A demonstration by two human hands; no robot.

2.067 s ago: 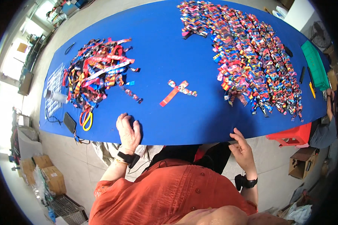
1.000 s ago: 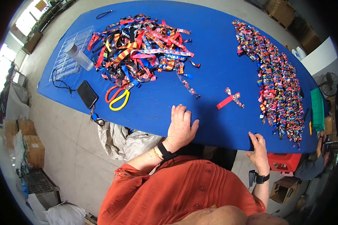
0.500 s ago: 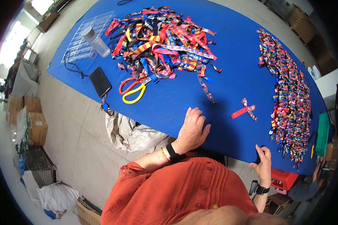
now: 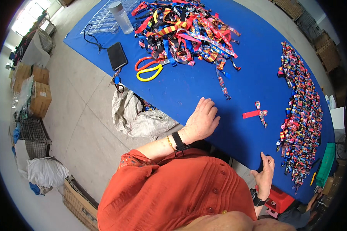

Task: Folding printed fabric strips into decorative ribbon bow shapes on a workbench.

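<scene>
My left hand (image 4: 202, 120) lies palm down at the near edge of the blue table (image 4: 189, 86), fingers outstretched, holding nothing. By the edge farther right, my right hand (image 4: 264, 175) has its thumb apart from its fingers. A dark patch shows in that gap; whether it is a thing or shadow I cannot tell. Between the hands and the right-hand pile lies a small crossed piece of red and patterned ribbon (image 4: 263, 113). A tangled heap of printed straps (image 4: 189, 32) covers the far part. Scissors (image 4: 149, 72) with one red and one yellow handle rest before it.
A long pile of small folded ribbon pieces (image 4: 301, 119) runs along the right side. At the left are a black phone (image 4: 117, 56), a clear bottle (image 4: 122, 19) and a white wire rack (image 4: 100, 21). Below the edge are a whitish sack (image 4: 137, 117) and a red stool (image 4: 278, 199).
The view has shifted, so the table and its contents sit differently in the picture. Both hands stay by the near edge, and the straps and scissors look unmoved on the table.
</scene>
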